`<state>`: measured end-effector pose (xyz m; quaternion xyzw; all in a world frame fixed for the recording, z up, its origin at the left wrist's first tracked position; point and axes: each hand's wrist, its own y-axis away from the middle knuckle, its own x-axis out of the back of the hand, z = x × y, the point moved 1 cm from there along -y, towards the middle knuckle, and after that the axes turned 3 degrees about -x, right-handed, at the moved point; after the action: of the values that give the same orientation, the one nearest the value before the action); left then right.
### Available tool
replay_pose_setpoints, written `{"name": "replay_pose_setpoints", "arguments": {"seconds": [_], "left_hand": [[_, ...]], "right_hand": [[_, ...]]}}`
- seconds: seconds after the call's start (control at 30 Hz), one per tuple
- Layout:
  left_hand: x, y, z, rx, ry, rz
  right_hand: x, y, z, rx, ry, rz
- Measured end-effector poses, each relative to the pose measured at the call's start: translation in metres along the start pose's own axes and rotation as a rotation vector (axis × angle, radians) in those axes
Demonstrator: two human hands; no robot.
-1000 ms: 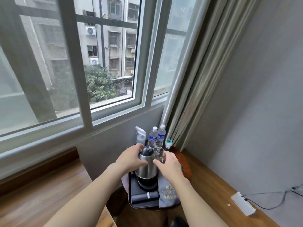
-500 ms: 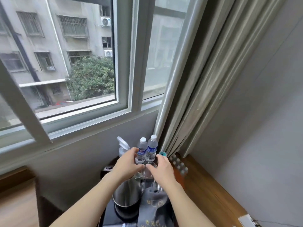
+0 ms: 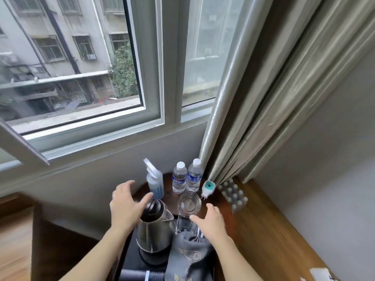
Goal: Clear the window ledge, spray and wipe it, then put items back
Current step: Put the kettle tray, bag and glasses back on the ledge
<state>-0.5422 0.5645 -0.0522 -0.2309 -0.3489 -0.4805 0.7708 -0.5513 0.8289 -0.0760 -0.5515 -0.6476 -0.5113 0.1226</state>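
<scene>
A steel kettle (image 3: 152,234) stands on a black tray (image 3: 129,258) on a small dark table below the window ledge (image 3: 97,142). My left hand (image 3: 126,203) hovers open just left of the kettle's lid, its thumb near the handle. My right hand (image 3: 211,220) is open beside a clear drinking glass (image 3: 189,203). Behind them stand a white spray bottle (image 3: 155,180) and two water bottles (image 3: 187,176). A grey drawstring bag (image 3: 190,256) lies on the tray under my right wrist.
A small white-and-teal plug-in device (image 3: 208,188) and a blister pack (image 3: 233,196) lie to the right on the table. Heavy curtains (image 3: 263,98) hang at the right of the window. A wooden floor (image 3: 274,230) runs along the grey wall.
My view has moved closer and lower over the table. Both hands have come off the kettle and glass and now hover open, spread apart.
</scene>
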Motion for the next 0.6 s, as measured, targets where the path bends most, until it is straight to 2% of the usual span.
{"name": "replay_pose_setpoints", "arguments": {"seconds": [0.07, 0.23, 0.33, 0.5, 0.6], "left_hand": [[0.005, 0.013, -0.039, 0.146, 0.094, 0.009], [-0.012, 0.056, -0.104, 0.313, 0.132, -0.42], [-0.032, 0.072, -0.116, 0.375, 0.126, -0.555], [-0.057, 0.078, -0.137, 0.398, 0.064, -0.697], [-0.063, 0.077, -0.145, 0.401, 0.03, -0.686]], "right_hand": [[-0.013, 0.001, 0.015, -0.071, -0.004, -0.041], [-0.035, 0.01, 0.038, -0.145, -0.039, -0.039], [-0.043, 0.02, 0.053, -0.185, -0.081, -0.026], [-0.06, 0.035, 0.079, -0.293, -0.281, -0.056], [-0.074, 0.043, 0.095, -0.37, -0.369, -0.08]]}}
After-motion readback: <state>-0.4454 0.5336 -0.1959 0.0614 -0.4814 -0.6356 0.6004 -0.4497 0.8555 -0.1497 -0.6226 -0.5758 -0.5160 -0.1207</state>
